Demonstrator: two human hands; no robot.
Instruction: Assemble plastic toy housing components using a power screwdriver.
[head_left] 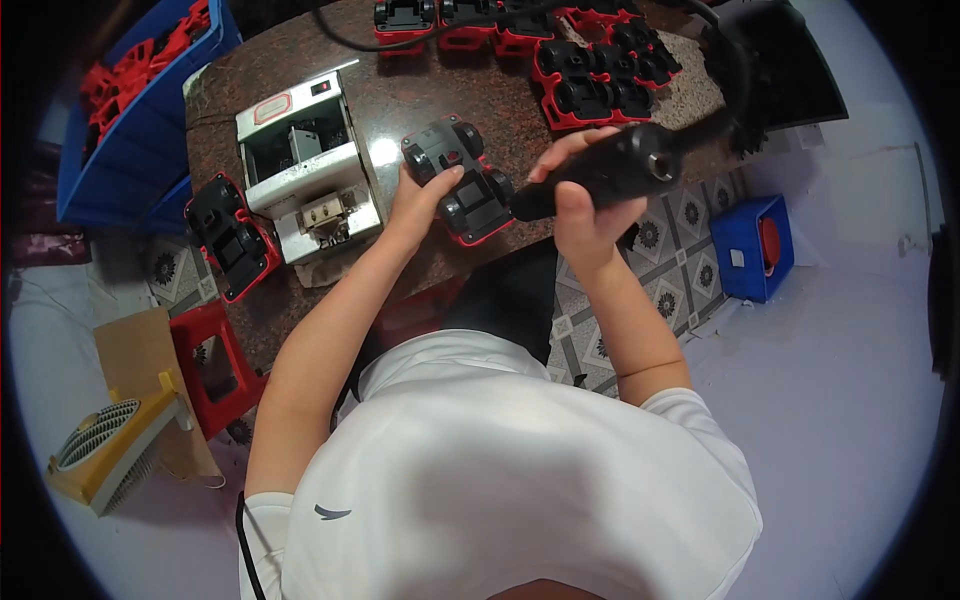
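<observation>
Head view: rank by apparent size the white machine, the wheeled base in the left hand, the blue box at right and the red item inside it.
1. White machine
2. Wheeled base in the left hand; blue box: too alike to rank
3. Red item

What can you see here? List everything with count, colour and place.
Table: one, speckled brown, centre
Toy car bases: several, black and red; one in left fingers, one far left, others at back
Power tool: one, black, right fingers
Machine: one, white, table's left
Crate: one, blue, upper left
Plastic parts: many, red, in crate
Cable: at least one, black, top
Tub: one, black, upper right
Bin: one, blue, right floor
Round thing: one, red, in bin
Fan: one, yellow and grey, lower left
Cardboard: one, brown, beside fan
Stool: one, red, lower left
Floor: one, patterned grey, below
Shirt: one, white, lower centre
Fingers: two sets, bare, centre
</observation>
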